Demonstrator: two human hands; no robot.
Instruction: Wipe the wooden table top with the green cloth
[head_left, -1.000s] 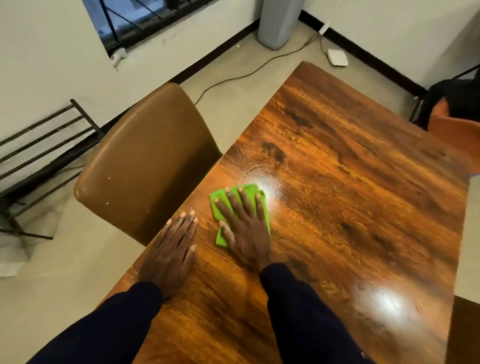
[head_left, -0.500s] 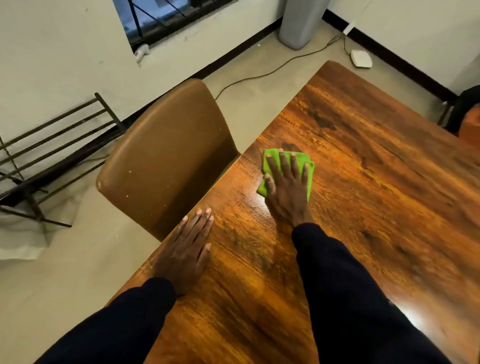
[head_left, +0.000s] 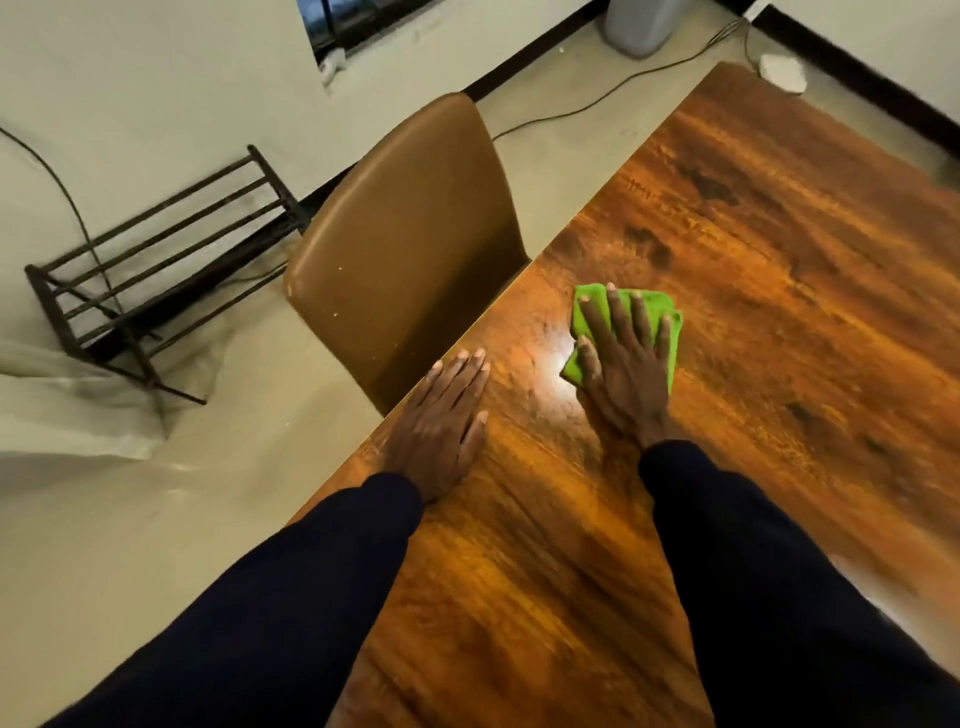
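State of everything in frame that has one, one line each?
green cloth, flat under right hand.
right hand, fingers straight, pressing the cloth.
left hand, flat on table top, empty.
table top, glossy, glare beside cloth.
brown chair, upright, unoccupied.

the right hand (head_left: 626, 379), flat on the green cloth (head_left: 673, 348), has drawn back toward the person after its push half a second ago out along the table top (head_left: 779, 312) by the chair (head_left: 405, 234) corner. it now lies farther in from the table's left edge and nearer the left hand (head_left: 441, 426) again. a bright glare (head_left: 558, 361) now shows just left of the thumb. the view has swung left, showing more of the metal rack (head_left: 156, 270).
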